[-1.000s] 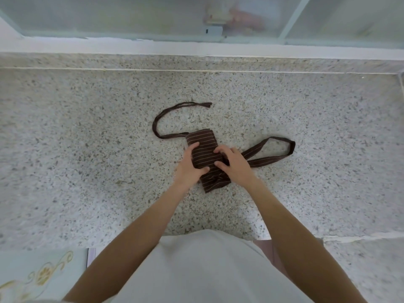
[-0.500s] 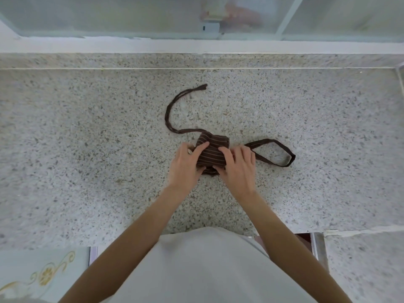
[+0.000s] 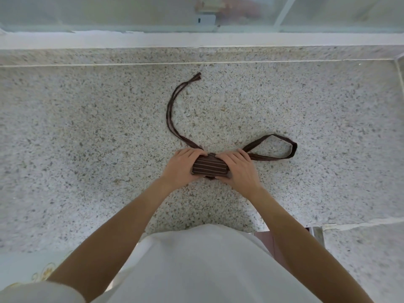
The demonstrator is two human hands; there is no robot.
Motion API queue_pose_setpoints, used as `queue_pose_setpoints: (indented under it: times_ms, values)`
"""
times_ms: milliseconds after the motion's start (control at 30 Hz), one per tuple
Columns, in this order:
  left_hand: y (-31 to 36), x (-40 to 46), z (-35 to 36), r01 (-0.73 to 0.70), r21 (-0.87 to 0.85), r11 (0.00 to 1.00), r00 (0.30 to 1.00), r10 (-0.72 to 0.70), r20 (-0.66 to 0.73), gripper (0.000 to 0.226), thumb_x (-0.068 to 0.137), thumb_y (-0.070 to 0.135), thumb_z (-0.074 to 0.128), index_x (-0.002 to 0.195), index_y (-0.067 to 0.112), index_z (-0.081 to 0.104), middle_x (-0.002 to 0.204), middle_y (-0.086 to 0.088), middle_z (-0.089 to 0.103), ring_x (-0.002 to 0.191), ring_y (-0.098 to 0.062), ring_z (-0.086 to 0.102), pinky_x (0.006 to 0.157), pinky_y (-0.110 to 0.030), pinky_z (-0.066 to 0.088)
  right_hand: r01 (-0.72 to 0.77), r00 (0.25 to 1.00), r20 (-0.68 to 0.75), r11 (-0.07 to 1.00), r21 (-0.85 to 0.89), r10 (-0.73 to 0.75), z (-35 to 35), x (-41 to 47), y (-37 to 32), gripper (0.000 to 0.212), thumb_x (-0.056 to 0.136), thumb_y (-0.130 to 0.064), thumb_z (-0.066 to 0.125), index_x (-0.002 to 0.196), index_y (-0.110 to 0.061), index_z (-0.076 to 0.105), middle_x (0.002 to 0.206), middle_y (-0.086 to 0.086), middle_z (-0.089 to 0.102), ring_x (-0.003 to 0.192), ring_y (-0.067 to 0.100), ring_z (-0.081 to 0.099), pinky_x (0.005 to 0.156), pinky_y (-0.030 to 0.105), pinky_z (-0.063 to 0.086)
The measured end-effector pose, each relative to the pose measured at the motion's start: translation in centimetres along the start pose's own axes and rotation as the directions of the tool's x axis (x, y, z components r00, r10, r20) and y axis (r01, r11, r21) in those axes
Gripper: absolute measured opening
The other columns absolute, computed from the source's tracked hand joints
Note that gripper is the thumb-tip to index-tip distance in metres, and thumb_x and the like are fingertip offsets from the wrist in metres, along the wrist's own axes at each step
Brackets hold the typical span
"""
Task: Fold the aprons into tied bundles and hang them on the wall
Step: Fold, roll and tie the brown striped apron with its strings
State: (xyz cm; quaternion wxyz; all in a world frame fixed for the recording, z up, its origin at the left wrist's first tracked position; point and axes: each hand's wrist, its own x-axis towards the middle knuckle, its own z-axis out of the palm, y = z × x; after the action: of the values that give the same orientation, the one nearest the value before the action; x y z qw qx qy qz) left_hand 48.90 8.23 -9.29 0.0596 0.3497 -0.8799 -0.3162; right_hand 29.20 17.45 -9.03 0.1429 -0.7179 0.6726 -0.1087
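Brown striped apron bundle (image 3: pixel 209 168), both hands gripping

1. The apron (image 3: pixel 209 168) was rolled from a long strip into a short, compact bundle.
2. The left hand (image 3: pixel 182 169) and right hand (image 3: pixel 237 169) were shifted to its two ends.
3. The tie straps (image 3: pixel 172 110) were swung from a leftward curl to point away.

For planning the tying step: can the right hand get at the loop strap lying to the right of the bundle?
Probably yes. The loop strap lies flat on bare counter just beside the right hand; nothing blocks it, but that hand must first release the rolled apron.
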Motion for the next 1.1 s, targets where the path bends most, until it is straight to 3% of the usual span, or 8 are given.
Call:
queue_pose_setpoints:
  times_ms: [133,233,333,433,567,800,933,1100]
  values:
    - [0.3,0.8,-1.1,0.116,-0.139,0.983,0.985,-0.097,0.142,0.053,0.072,0.043,0.073,0.118,0.030,0.051,0.115,0.013,0.056,0.111,-0.009,0.049,0.101,-0.031,0.032,-0.051,0.999,-0.011,0.997,0.058,0.051,-0.7,0.9,-0.7,0.048,0.069,-0.034,0.076,0.108,-0.011,0.061,0.107,0.005,0.066,0.106,0.022,0.060,0.108,0.031,0.029]
    - [1.2,0.7,-2.4,0.144,-0.348,0.926,0.983,-0.093,0.159,0.042,0.074,0.036,0.074,0.110,0.029,0.053,0.100,0.012,0.061,0.094,-0.008,0.057,0.087,-0.030,0.044,-0.216,0.976,0.052,0.927,0.306,0.210,-2.5,0.7,-2.1,0.045,0.072,-0.030,0.076,0.110,-0.013,0.058,0.102,0.001,0.065,0.097,0.018,0.061,0.086,0.027,0.046]
    - [3.4,0.4,-3.7,0.246,-0.635,0.732,0.969,-0.206,0.138,0.040,0.081,0.032,0.071,0.114,0.026,0.050,0.106,0.006,0.064,0.098,-0.008,0.061,0.086,-0.025,0.048,-0.348,0.922,0.098,0.693,0.631,0.374,-5.2,0.2,-3.2,0.045,0.075,-0.025,0.077,0.114,-0.019,0.055,0.094,-0.011,0.064,0.086,0.001,0.061,0.072,0.015,0.049]
    - [6.1,0.0,-4.9,0.210,-0.835,0.508,0.942,-0.334,0.034,0.027,0.090,0.028,0.054,0.115,0.016,0.054,0.091,0.000,0.065,0.076,-0.008,0.064,0.072,-0.022,0.050,-0.340,0.850,0.081,0.426,0.839,0.520,-7.9,-0.3,-4.2,0.043,0.078,-0.023,0.075,0.114,-0.022,0.053,0.098,-0.016,0.063,0.086,-0.008,0.061,0.073,0.013,0.051]
    - [7.3,-1.4,-5.0,0.135,-0.771,0.623,0.930,-0.348,-0.118,0.014,0.094,0.021,0.053,0.095,0.018,0.067,0.067,0.012,0.063,0.050,-0.009,0.051,0.052,-0.019,0.042,-0.293,0.743,0.102,0.185,0.938,0.661,-10.3,-1.0,-4.4,0.023,0.082,-0.027,0.071,0.099,-0.014,0.062,0.081,-0.011,0.066,0.073,0.000,0.063,0.065,0.017,0.048]
    - [7.0,-3.6,-4.6,0.224,-0.406,0.886,0.906,-0.343,-0.248,0.012,0.088,0.028,0.063,0.092,0.022,0.073,0.079,0.006,0.073,0.065,-0.001,0.067,0.059,-0.010,0.047,-0.305,0.737,0.139,0.143,0.941,0.661,-10.5,-2.0,-5.4,0.014,0.086,-0.032,0.066,0.077,-0.023,0.059,0.060,-0.018,0.060,0.057,-0.006,0.056,0.058,0.009,0.042]
    - [7.4,-3.9,-5.3,0.252,-0.571,0.781,0.872,-0.439,-0.216,0.012,0.075,0.025,0.077,0.086,0.023,0.072,0.081,0.009,0.073,0.077,0.002,0.066,0.074,-0.009,0.047,-0.317,0.728,0.198,0.067,0.946,0.656,-10.2,-2.5,-5.7,0.022,0.082,-0.043,0.067,0.080,-0.022,0.061,0.062,-0.009,0.055,0.062,0.006,0.052,0.076,0.024,0.043]
    - [7.9,-4.0,-6.2,0.256,-0.760,0.597,0.857,-0.503,-0.106,0.006,0.077,0.023,0.075,0.081,0.023,0.070,0.084,0.008,0.072,0.084,-0.005,0.066,0.083,-0.019,0.047,-0.268,0.746,0.146,0.092,0.959,0.649,-10.9,-2.6,-6.2,0.020,0.083,-0.036,0.067,0.090,-0.018,0.062,0.075,-0.008,0.062,0.069,0.008,0.058,0.068,0.018,0.046]
